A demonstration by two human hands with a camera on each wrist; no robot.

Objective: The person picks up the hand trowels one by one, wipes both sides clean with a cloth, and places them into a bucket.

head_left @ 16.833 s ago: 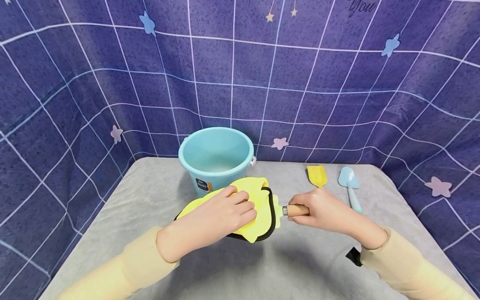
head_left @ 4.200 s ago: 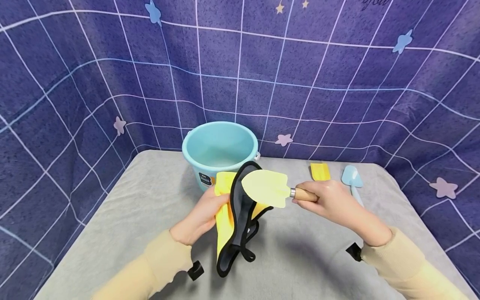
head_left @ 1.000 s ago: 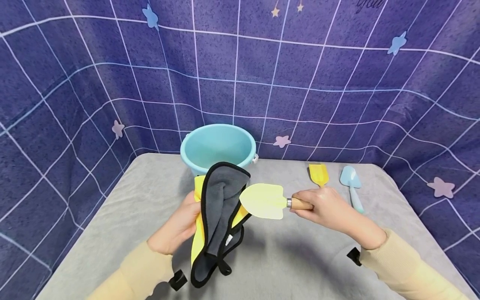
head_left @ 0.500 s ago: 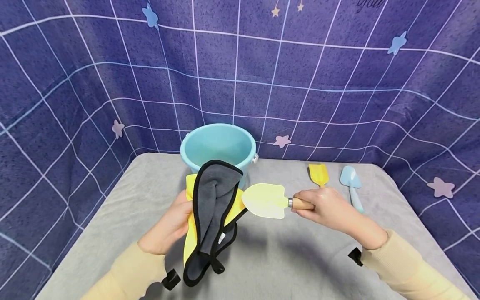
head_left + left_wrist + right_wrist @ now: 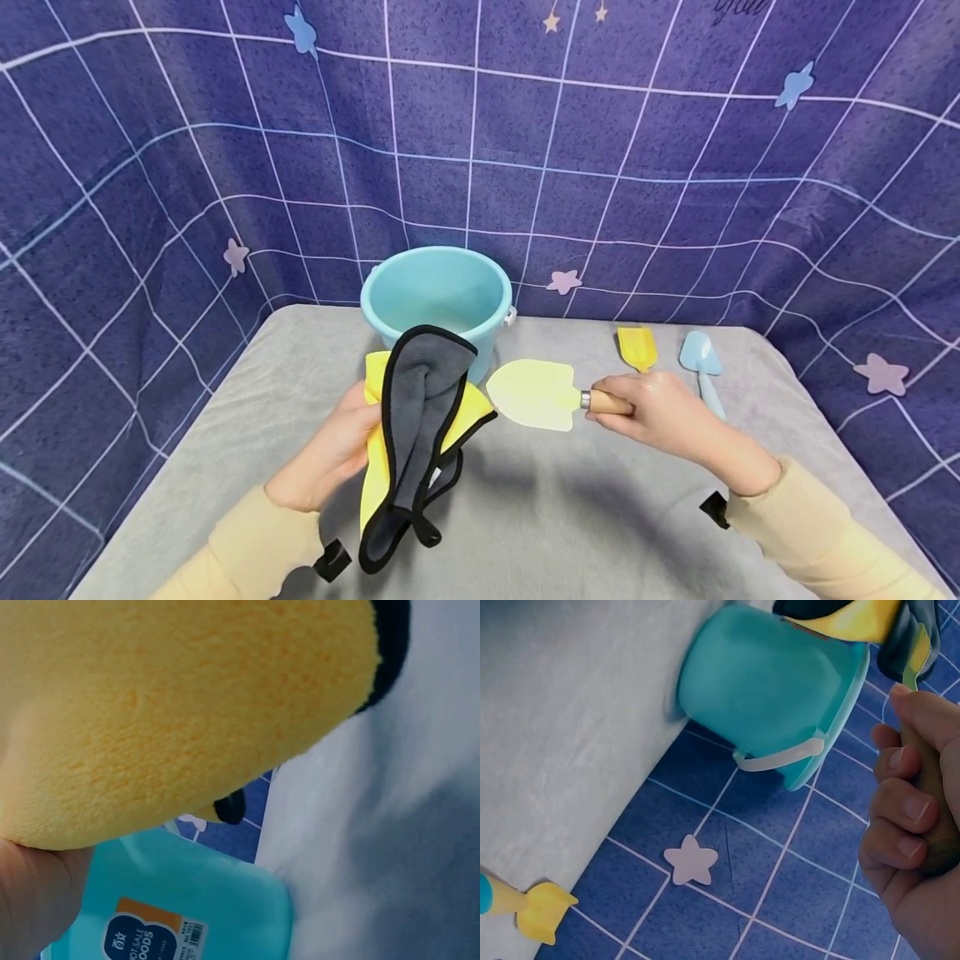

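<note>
My left hand holds a thick cleaning cloth, yellow on one face and grey on the other, with black edging and a hanging loop. The cloth's yellow face fills much of the left wrist view. With my right hand I grip the wooden handle of a hand trowel. Its pale yellow blade points left, just short of the cloth's right corner. In the right wrist view, fingers curl round the handle. Behind the cloth stands a light blue bucket, partly covered by it.
A small yellow toy shovel and a light blue toy shovel lie at the back right of the grey covered table. A blue curtain with a grid and stars hangs round the back and sides. The bucket has a white handle.
Long before, the left hand pressed the cloth round the trowel blade. Later the blade was bare. Over the last second the cloth moved left, away from the blade; the trowel shifted slightly right.
</note>
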